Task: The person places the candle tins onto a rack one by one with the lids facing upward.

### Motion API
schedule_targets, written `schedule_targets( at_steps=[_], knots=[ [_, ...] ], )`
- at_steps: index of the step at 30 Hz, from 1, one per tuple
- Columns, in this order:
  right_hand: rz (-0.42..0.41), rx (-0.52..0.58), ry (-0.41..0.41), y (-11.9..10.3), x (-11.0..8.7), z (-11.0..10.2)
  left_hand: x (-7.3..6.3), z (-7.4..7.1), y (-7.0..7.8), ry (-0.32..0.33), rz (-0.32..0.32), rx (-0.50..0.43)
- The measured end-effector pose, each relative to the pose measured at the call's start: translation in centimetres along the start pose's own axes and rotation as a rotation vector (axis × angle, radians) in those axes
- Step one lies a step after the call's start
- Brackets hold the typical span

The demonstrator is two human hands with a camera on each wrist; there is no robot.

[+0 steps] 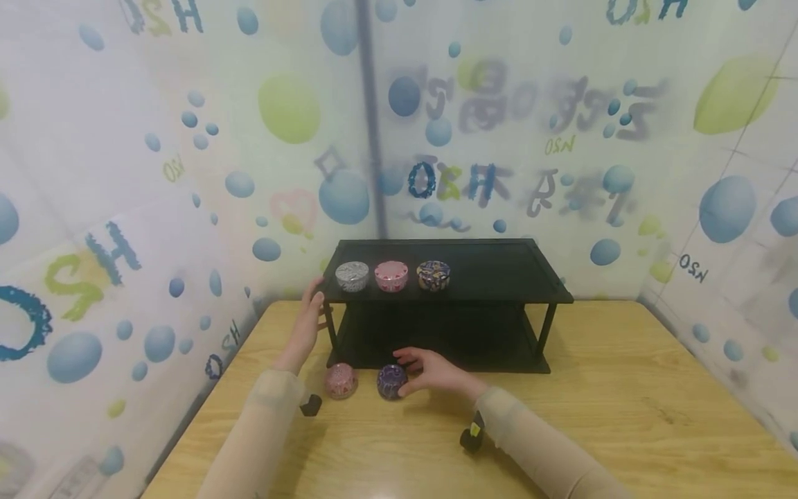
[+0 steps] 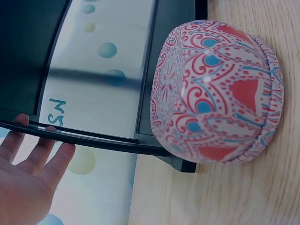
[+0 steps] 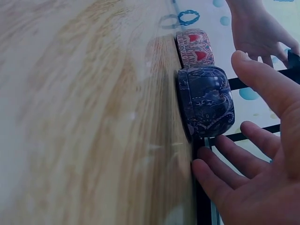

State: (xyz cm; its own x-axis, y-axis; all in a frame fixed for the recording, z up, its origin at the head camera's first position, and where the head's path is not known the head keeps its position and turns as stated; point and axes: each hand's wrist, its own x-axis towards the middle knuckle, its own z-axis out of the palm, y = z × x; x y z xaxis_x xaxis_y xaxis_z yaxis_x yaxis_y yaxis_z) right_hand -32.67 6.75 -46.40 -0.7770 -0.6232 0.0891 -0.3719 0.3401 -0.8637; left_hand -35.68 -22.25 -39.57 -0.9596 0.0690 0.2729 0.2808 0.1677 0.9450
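Note:
At the left front corner of a black two-tier shelf (image 1: pixel 436 333), my left hand (image 1: pixel 305 322) rests its fingertips along the side rail, fingers fairly straight. My right hand (image 1: pixel 436 374) is beside a dark purple round tin (image 1: pixel 391 382) on the table, thumb and fingers spread about it without a grip. In the right wrist view the tin (image 3: pixel 206 101) has the thumb above it and the other fingertips just below. Left of it stands a pink-red patterned round tin (image 1: pixel 341 381), which looms large in the left wrist view with red and blue motifs.
On the shelf's top tier stand a silver-grey tin (image 1: pixel 352 276), a pink tin (image 1: pixel 391 276) and a dark multicoloured tin (image 1: pixel 433 275) in a row toward the left. The wooden table (image 1: pixel 623 402) meets walls hung with a bubble-print sheet (image 1: pixel 299 173).

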Motion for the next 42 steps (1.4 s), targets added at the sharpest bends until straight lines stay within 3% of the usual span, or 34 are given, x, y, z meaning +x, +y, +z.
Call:
schedule_targets(
  at_steps=[5,8,26,42],
  knots=[
    [0.010,-0.019,-0.006,-0.3,0.2,0.2,-1.1,0.2,2.1,-0.023,0.003,0.007],
    [0.013,-0.027,-0.011,-0.4,0.4,0.4,-1.3,0.3,2.5,-0.027,0.006,0.010],
    [0.077,-0.193,0.029,-1.2,0.4,1.5,-1.4,0.4,2.4,-0.019,0.003,-0.009],
    [0.052,-0.215,0.083,-0.9,0.8,1.7,-1.6,0.3,2.5,-0.029,0.009,0.000]
  ],
)
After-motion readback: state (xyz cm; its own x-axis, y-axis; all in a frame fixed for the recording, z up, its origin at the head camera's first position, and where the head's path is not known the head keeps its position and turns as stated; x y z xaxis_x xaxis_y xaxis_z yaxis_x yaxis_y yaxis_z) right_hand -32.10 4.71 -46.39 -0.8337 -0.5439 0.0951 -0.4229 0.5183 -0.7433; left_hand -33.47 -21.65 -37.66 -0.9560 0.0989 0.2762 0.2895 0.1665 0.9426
